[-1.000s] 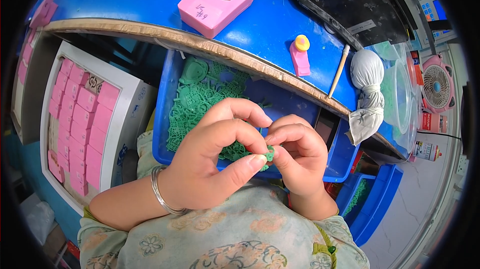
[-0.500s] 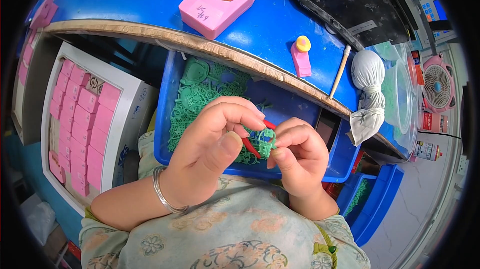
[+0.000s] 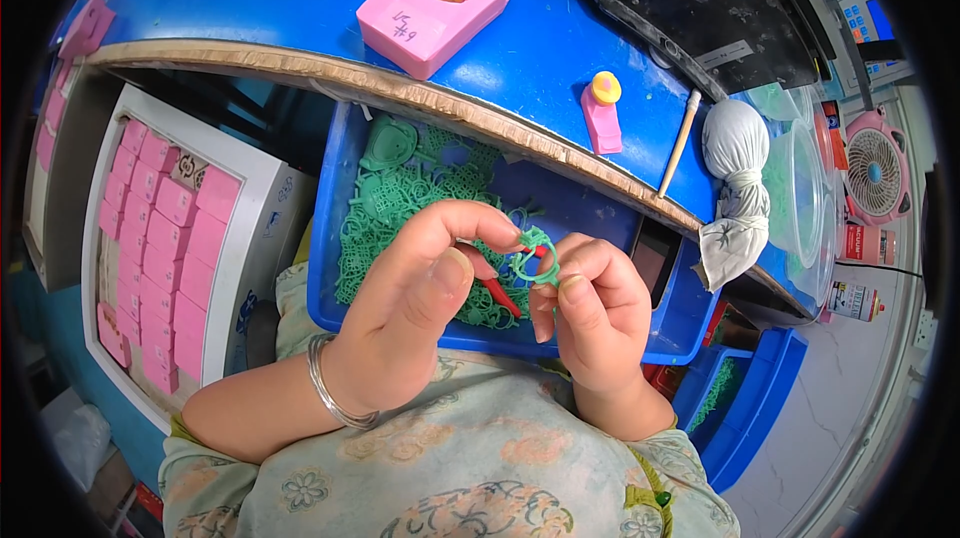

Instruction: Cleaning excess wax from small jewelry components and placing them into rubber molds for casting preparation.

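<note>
A small green wax ring (image 3: 537, 263) with an openwork top is held up over the blue tray. My right hand (image 3: 598, 298) pinches its lower end between thumb and forefinger. At the ring's top is the index fingertip of my left hand (image 3: 415, 283), whose thumb stands apart. Under the curled lower fingers of my left hand a red-handled tool (image 3: 502, 298) sticks out; its working end is hidden. Below the hands, the blue plastic tray (image 3: 322, 248) holds a heap of green lattice-like wax pieces (image 3: 375, 218).
On the blue tabletop (image 3: 545, 58) lie a pink mold block (image 3: 430, 23), a small pink piece with a yellow knob (image 3: 602, 118), a wooden stick (image 3: 680, 143) and a tied cloth bundle (image 3: 738, 158). Pink blocks (image 3: 160, 228) fill a white case at left. A blue bin (image 3: 745, 418) stands right.
The green ring has turned in my fingers, so its round opening now shows. My right hand has shifted slightly; my left hand stays nearly in place, as does the red-handled tool.
</note>
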`<state>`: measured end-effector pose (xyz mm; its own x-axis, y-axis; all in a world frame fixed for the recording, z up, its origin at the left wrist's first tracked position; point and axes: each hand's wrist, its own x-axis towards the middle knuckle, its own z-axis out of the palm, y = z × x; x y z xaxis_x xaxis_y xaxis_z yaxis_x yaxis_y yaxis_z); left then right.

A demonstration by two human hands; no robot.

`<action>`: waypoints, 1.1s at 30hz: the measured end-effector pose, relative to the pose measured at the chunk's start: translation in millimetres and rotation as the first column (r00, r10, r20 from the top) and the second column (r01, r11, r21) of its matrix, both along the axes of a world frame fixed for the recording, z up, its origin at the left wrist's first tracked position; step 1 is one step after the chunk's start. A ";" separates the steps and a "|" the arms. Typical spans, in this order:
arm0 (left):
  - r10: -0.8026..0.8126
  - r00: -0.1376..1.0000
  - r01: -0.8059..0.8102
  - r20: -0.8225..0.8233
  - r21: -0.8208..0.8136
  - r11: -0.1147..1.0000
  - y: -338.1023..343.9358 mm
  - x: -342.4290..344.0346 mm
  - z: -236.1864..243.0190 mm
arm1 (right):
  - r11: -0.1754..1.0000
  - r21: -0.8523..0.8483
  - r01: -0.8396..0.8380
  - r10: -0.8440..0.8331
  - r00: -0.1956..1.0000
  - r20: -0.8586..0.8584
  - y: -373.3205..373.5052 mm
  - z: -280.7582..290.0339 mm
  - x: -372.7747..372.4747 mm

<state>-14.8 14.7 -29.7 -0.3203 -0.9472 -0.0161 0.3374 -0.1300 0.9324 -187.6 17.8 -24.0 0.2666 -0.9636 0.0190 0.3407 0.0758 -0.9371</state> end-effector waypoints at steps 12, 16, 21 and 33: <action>0.000 1.000 -0.001 0.026 0.037 0.999 -7.4 -0.7 -1.6 | 0.649 -0.686 0.328 -0.610 0.764 -0.212 -31.9 36.7 -44.7; 0.030 0.999 -0.034 0.042 0.102 0.994 -1.9 -2.4 1.0 | 0.217 -0.838 0.501 -0.867 0.494 0.071 -57.7 89.0 -95.5; 0.051 0.996 -0.059 0.067 0.121 0.991 4.9 0.4 -1.9 | 0.164 -0.836 0.524 -0.928 0.370 0.050 -91.8 121.8 -144.8; 0.833 0.322 0.337 0.449 -0.877 0.342 -44.2 36.0 45.3 | 0.513 -0.850 -0.124 -0.768 0.377 -0.518 -50.4 122.3 -68.5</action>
<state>21.2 -29.5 15.5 -0.4084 -0.5982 0.6895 -0.7599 0.6413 0.1063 -256.1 -32.7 98.3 0.2372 -0.6915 0.6824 -0.7412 -0.5829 -0.3329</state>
